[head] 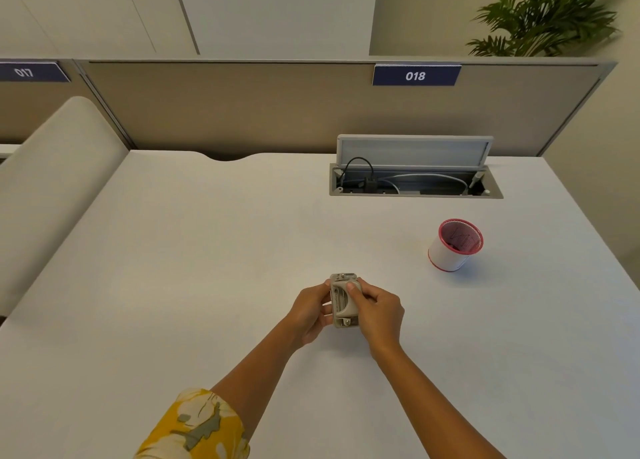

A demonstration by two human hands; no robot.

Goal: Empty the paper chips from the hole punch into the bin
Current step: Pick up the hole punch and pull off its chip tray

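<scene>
A small grey hole punch (pixel 341 301) is held between both hands just above the white desk (pixel 207 251), turned so its underside faces up at me. My left hand (pixel 310 311) grips its left side and my right hand (pixel 377 308) grips its right side, thumb pressed on the bottom cover. The bin (pixel 453 245), a small white cup-shaped container with a red rim and base, stands upright to the right and farther back, well apart from the hands. Its inside looks reddish with something dark at the bottom.
An open cable tray (pixel 415 181) with its lid raised and wires inside is sunk into the desk at the back right. A beige partition (pixel 242 105) with a "018" label closes the far edge. A padded seat back (pixel 52 181) rises on the left.
</scene>
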